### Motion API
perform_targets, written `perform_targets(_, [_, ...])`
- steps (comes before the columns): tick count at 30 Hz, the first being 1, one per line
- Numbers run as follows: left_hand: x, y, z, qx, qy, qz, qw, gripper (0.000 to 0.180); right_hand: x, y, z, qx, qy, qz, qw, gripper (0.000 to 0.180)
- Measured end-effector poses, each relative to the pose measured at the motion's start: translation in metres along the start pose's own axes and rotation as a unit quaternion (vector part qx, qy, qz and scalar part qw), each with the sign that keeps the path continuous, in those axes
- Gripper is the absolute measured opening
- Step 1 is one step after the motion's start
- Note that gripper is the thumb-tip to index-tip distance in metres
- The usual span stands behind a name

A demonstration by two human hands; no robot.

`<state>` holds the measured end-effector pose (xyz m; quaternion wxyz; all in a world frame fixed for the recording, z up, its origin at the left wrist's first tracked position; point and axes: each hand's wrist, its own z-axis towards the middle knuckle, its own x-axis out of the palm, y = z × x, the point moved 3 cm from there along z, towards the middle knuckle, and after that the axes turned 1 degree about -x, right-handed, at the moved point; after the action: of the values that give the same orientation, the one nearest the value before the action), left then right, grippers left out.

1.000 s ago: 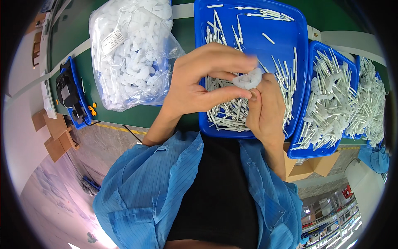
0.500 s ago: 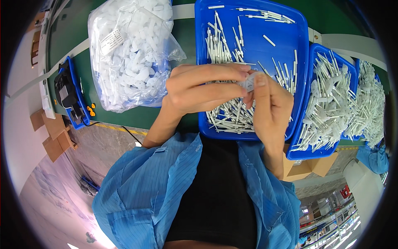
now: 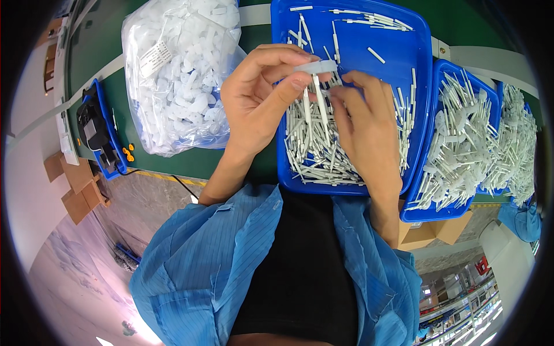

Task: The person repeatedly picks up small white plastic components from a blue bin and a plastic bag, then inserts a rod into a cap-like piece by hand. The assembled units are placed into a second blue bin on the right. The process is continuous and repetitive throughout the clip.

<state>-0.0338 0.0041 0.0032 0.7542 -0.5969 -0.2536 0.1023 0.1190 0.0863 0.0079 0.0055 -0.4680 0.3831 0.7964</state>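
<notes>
My left hand (image 3: 262,95) pinches a translucent white plastic cap (image 3: 316,67) between thumb and fingers. Two thin white rods (image 3: 321,108) hang down from the cap, over the large blue tray (image 3: 281,164). Just right of them is my right hand (image 3: 369,118), its fingers bent and drawn together close to the rods. What lies between its fingertips, if anything, cannot be made out. Beneath both hands the tray holds many loose white rods (image 3: 323,164), heaped mostly along its near side, with a few scattered at the far end.
A clear plastic bag (image 3: 179,86) full of white caps lies to the left. Beyond it sits a small blue tray (image 3: 118,164) with a black device (image 3: 92,130), beside orange pieces (image 3: 128,153). On the right, another blue tray (image 3: 424,214) holds capped rods (image 3: 456,144); more are piled farther right.
Both hands were together over the tray, fingers meeting at the cap. Now my left hand has turned and lifted the cap away, showing the rods hanging; my right hand has moved slightly off.
</notes>
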Motion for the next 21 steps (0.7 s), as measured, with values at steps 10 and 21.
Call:
perform_targets(10, [0.010, 0.004, -0.003, -0.026, 0.014, -0.049, 0.998, 0.020, -0.015, 0.026, -0.008, 0.155, 0.013, 0.226, 0.962, 0.013])
perform_targets(21, [0.012, 0.005, -0.004, -0.028, 0.030, -0.049, 0.998, 0.020, -0.023, 0.026, -0.008, 0.212, 0.054, 0.235, 0.947, 0.015])
